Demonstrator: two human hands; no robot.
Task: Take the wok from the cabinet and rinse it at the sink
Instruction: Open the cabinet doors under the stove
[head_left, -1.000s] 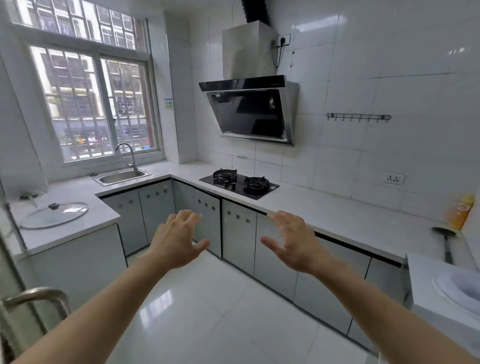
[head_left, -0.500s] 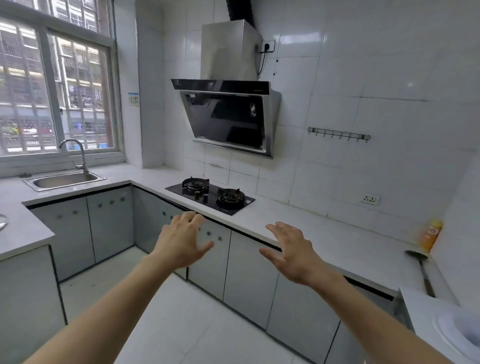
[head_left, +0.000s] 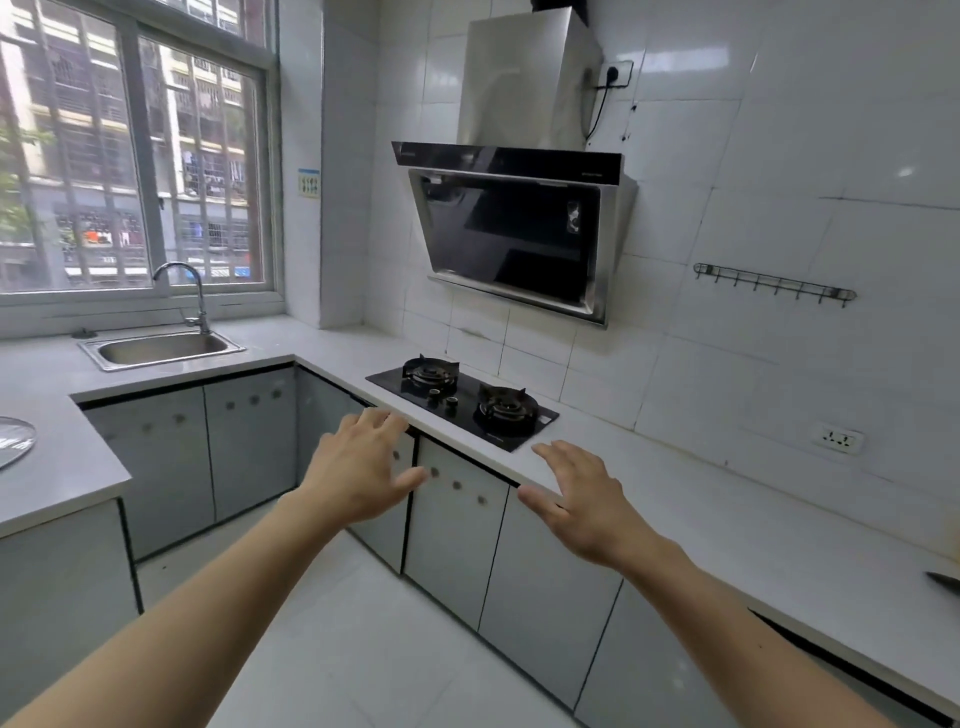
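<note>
No wok is in view. Grey cabinet doors run shut under the white counter, below the stove. My left hand is stretched out with fingers apart, in front of the door seam under the stove's left end. My right hand is also open and empty, hovering by the counter edge to the right of the stove. The steel sink with its curved tap sits under the window at the far left.
A black two-burner gas stove lies on the counter under a slanted range hood. A glass lid rests on the left counter. A dark utensil tip shows at the right edge. White floor tiles lie below.
The view has moved closer to the stove and cabinets and turned slightly left. Both open hands have stayed stretched out and now reach nearer the cabinet doors.
</note>
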